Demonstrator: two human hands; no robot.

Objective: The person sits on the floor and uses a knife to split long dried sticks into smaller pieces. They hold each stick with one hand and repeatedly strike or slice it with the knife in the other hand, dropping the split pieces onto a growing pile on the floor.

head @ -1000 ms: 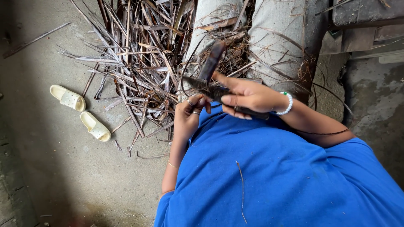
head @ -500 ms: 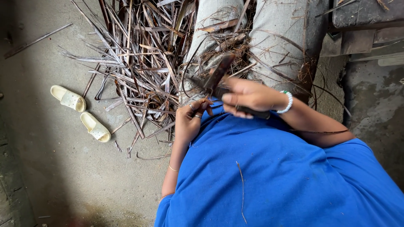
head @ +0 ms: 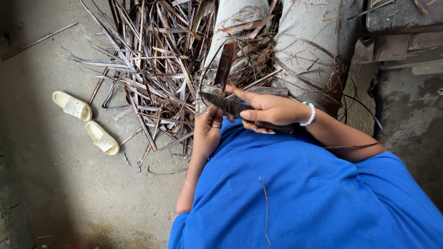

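A: Far left, what is listed?
B: Bare concrete floor (head: 55, 184), open room along the left and lower edges. One thin stick (head: 39, 40) lying alone near the top left corner. Pair of pale sandals (head: 85, 121), side by side, well apart from the hands.

A: Next item?
B: Heap of dry brown strips (head: 152, 69), fanned over the floor, cut off by the top edge. How deep the heap runs cannot be told.

A: The hands?
B: Left hand (head: 208, 129), fingers curled shut; rings show on two fingers. It grips the lower end of a dark strip (head: 225, 64) that rises upright from it. The grip point itself is hidden behind the knife. Right hand (head: 267, 110), closed around the handle of a dark knife (head: 221, 102), forefinger stretched along the blade's back. The blade points left and lies across the strip just above the left hand. A white bead bracelet (head: 308, 114) circles the right wrist.

A: Right side?
B: Grey trouser legs (head: 309, 41), littered with shavings, feet out of view. Dark low bench (head: 397, 23) at the top right, cut off by the edge. Blue shirt (head: 314, 198) fills the lower right and hides the lap.
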